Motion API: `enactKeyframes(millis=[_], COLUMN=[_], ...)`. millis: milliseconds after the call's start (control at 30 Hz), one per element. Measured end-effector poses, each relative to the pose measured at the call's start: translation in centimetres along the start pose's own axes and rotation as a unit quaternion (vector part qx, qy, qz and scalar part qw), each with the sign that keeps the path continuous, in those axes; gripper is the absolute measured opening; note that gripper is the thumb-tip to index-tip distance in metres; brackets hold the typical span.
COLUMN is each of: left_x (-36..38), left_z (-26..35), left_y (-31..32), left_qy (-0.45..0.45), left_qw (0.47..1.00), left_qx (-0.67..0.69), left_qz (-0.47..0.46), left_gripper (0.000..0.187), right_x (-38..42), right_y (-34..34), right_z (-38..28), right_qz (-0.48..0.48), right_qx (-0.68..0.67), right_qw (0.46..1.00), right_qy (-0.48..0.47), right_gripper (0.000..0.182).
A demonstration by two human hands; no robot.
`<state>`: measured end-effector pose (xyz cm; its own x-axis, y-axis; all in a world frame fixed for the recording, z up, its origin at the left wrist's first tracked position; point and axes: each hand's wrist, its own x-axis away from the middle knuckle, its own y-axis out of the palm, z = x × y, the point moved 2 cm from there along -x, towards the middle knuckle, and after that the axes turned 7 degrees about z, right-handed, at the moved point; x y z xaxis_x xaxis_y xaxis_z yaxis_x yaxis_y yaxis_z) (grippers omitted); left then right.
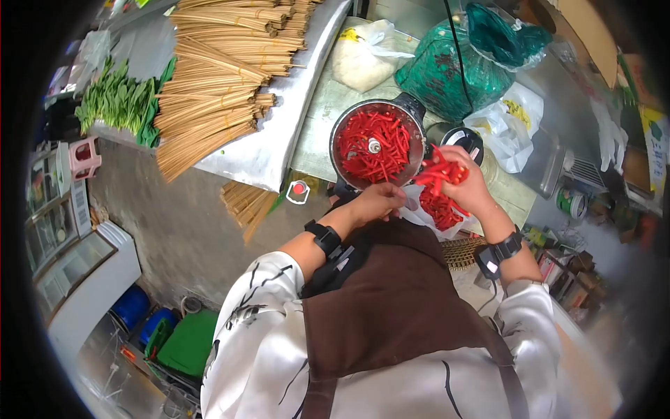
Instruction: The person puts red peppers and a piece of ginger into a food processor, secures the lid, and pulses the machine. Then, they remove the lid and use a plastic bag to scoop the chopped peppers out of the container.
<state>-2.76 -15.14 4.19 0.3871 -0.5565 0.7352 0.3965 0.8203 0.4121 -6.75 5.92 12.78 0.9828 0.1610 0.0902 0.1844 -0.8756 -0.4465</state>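
Observation:
My right hand is closed round a bunch of red chilies, just right of a steel grinder bowl. More red chilies fill that bowl around a pale central hub. Below my right hand, a thin white plastic bag holds further chilies. My left hand is at the bowl's near edge, with its fingers pinched together at the bag's edge. A black round lid-like part lies partly hidden behind the held chilies.
Bundled bamboo sticks cover the metal table at left, beside leafy greens. Behind the bowl stand a bag of pale food and a big green bag. A black cable hangs there. A bottle stands near the table's edge.

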Motion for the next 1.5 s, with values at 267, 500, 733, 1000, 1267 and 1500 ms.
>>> enactKeyframes(millis=[267, 500, 733, 1000, 1267, 1500], left_x=[0.5, 1.0, 0.9, 1.7, 0.9, 2.6], left_z=[-0.8, -0.5, -0.1, 0.3, 1.2, 3.5], left_y=[0.7, 1.0, 0.5, -0.2, 0.3, 0.3], left_qy=[0.013, 0.03, 0.027, -0.027, -0.059, -0.062], left_qw=[1.0, 0.999, 0.998, 0.999, 0.99, 0.97], left_qx=[-0.004, -0.022, -0.062, -0.035, 0.121, 0.229], left_qz=[-0.002, -0.004, 0.006, -0.014, -0.042, -0.062], left_gripper=[0.022, 0.028, 0.038, 0.029, 0.025, 0.048], right_x=[-8.6, -8.9, -4.6, 5.9, 13.6, 12.7], right_y=[9.0, 9.5, 5.7, 1.0, 4.8, 6.7], right_z=[0.3, 1.7, 1.5, 8.5, 16.7, 19.0], right_qz=[-0.15, -0.059, 0.096, -0.017, -0.055, -0.182], right_qx=[0.255, 0.124, 0.119, -0.217, 0.292, 0.512], right_qw=[0.95, 0.989, 0.987, 0.93, 0.938, 0.806], right_qy=[-0.098, -0.048, -0.056, 0.295, 0.178, 0.232], right_gripper=[0.06, 0.031, 0.017, 0.01, 0.018, 0.043])
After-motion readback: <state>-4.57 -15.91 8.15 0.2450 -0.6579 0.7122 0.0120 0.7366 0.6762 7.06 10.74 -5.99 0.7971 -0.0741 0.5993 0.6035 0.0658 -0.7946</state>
